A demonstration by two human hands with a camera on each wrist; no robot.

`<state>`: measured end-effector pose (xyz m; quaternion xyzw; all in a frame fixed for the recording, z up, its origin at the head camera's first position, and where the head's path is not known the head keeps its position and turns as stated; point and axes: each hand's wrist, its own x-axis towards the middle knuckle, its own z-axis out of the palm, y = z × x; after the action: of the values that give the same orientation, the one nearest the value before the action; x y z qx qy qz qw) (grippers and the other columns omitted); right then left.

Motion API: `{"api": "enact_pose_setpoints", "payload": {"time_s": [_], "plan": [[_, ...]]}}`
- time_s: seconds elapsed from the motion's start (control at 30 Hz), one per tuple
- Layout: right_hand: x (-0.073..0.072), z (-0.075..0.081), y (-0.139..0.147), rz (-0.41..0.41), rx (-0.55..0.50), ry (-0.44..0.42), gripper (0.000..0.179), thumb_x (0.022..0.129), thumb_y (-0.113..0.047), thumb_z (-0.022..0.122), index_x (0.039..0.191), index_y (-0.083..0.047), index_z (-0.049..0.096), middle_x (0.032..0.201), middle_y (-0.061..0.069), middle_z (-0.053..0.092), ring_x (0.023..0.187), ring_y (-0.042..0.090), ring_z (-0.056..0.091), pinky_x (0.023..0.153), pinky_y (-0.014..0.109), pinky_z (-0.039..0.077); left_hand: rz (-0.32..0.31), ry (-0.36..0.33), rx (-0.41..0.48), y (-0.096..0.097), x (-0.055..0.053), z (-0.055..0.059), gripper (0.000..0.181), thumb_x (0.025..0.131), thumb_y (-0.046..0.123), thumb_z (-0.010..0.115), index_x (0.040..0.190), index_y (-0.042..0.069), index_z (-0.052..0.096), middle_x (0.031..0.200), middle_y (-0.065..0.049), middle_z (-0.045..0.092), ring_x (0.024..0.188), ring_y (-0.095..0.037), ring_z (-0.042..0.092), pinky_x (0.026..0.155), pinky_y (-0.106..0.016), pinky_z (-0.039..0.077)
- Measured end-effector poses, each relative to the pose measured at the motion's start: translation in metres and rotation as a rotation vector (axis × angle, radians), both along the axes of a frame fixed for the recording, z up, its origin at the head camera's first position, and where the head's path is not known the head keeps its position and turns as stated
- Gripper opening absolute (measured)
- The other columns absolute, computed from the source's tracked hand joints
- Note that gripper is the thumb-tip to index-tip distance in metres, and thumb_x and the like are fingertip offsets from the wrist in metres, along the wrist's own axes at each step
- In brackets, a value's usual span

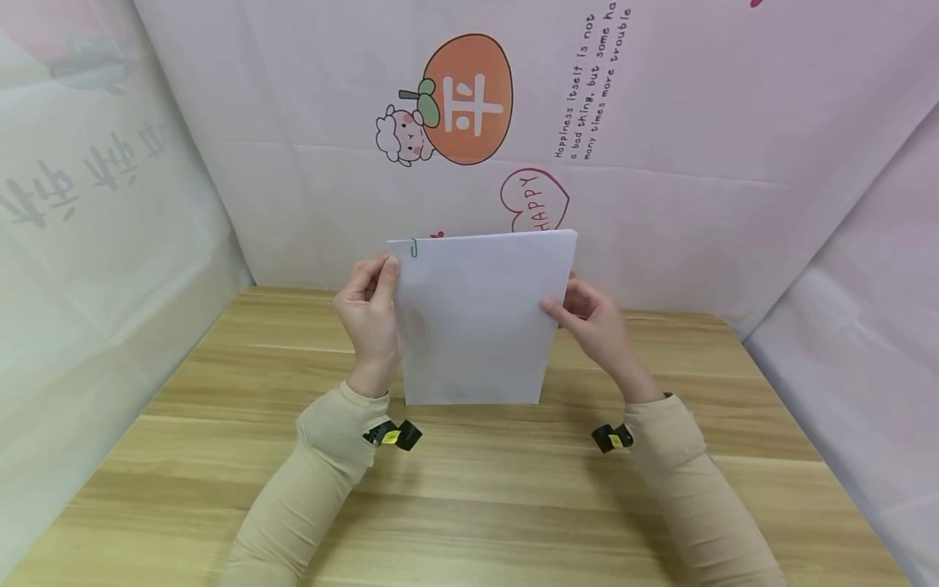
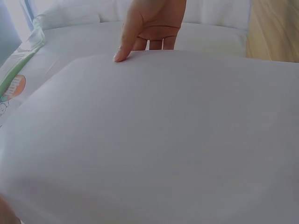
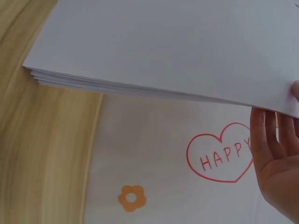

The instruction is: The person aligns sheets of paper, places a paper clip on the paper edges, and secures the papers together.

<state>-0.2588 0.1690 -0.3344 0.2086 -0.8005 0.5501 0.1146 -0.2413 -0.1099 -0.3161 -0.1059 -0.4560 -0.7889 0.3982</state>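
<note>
A stack of white paper sheets [image 1: 477, 326] stands upright between my hands, its lower edge at the wooden table. A green paper clip [image 1: 414, 248] sits on its top edge near the left corner. My left hand [image 1: 372, 310] pinches the upper left corner, thumb on the near face. At the right edge my right hand [image 1: 597, 322] grips the stack, thumb in front and fingers behind. The right wrist view shows several layered edges of the stack [image 3: 140, 51] and the right hand's fingers [image 3: 264, 135] behind it. Only a bit of the left hand [image 2: 6, 213] enters the left wrist view.
The wooden table [image 1: 484, 505] lies under both forearms. Behind it hangs a white printed cloth [image 1: 697, 163] with an orange fruit drawing [image 1: 469, 98] and a red heart [image 1: 535, 200]. More white cloth closes off both sides. Each wrist carries a small black camera [image 1: 396, 434].
</note>
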Motion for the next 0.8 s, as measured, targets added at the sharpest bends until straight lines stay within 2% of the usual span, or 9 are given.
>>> {"api": "enact_pose_setpoints", "payload": {"time_s": [0.13,0.33,0.57,0.8], "plan": [[-0.001,-0.006,0.002,0.037,0.035,0.003,0.034,0.089,-0.022,0.067,0.117,-0.004,0.061,0.104,0.014,0.069,0.081,0.011,0.066,0.067,0.026,0.055,0.006,-0.011,-0.012,-0.001,0.000,0.000,0.019,0.083,0.005,0.071,0.095,-0.011,0.070,0.081,0.001,0.063,0.077,-0.012,0.058,0.073,-0.020,0.048],[0.003,-0.013,0.002,0.066,0.100,-0.045,0.039,0.089,-0.019,0.067,0.124,-0.005,0.059,0.108,0.018,0.068,0.082,0.014,0.066,0.067,0.027,0.054,-0.010,-0.011,-0.002,-0.001,0.000,-0.001,0.010,0.083,0.005,0.071,0.091,0.000,0.074,0.081,0.001,0.063,0.078,-0.012,0.059,0.073,-0.020,0.049],[0.005,-0.019,0.002,0.058,0.174,-0.054,0.035,0.086,-0.020,0.070,0.116,-0.002,0.062,0.103,0.016,0.070,0.080,0.015,0.067,0.069,0.023,0.053,-0.024,0.004,0.001,-0.001,0.000,-0.001,0.006,0.083,0.005,0.071,0.087,0.009,0.074,0.080,0.001,0.063,0.074,-0.012,0.058,0.070,-0.019,0.048],[0.003,-0.025,0.003,0.076,0.199,-0.032,0.033,0.086,-0.023,0.071,0.113,-0.005,0.065,0.098,0.013,0.071,0.079,0.015,0.067,0.068,0.024,0.054,-0.035,-0.037,0.012,-0.001,0.000,-0.004,0.011,0.083,0.002,0.071,0.085,0.013,0.073,0.079,0.003,0.066,0.069,-0.009,0.057,0.065,-0.019,0.047]]}}
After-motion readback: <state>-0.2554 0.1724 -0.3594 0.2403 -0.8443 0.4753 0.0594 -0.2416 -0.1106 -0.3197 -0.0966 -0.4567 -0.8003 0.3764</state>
